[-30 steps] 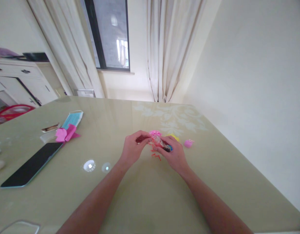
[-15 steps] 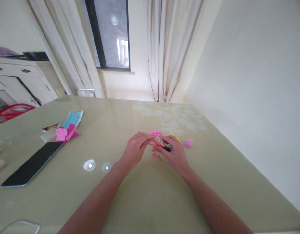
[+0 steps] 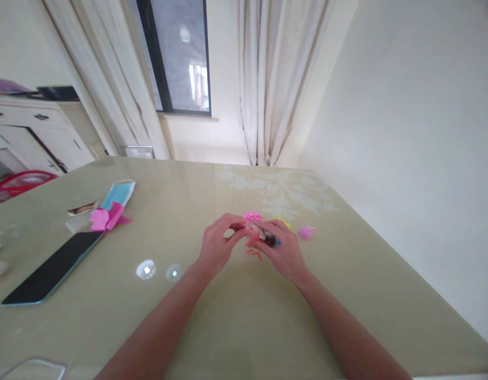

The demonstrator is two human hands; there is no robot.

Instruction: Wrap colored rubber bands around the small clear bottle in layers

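My left hand (image 3: 217,244) and my right hand (image 3: 281,252) meet over the middle of the glossy green table (image 3: 236,316). Both are closed on a small clear tube-like object (image 3: 263,235) with red and dark parts; my left fingers pinch its left end, my right hand wraps its right end. Thin red strips (image 3: 253,253) lie on the table just under the hands. A pink paper flower (image 3: 252,216) sits right behind them, a yellow piece (image 3: 284,221) peeks past my right hand, and a small pink paper ball (image 3: 306,232) lies to the right.
At the left lie a dark tablet (image 3: 49,269), pink paper scraps (image 3: 106,217), a blue face mask (image 3: 118,193) and a small wrapper (image 3: 82,208). The wall runs along the table's right edge. Curtains and a window stand beyond the far edge.
My left fingers, stretched over the object half a second ago, have curled back into a pinch on its left end. My right hand has hardly moved.
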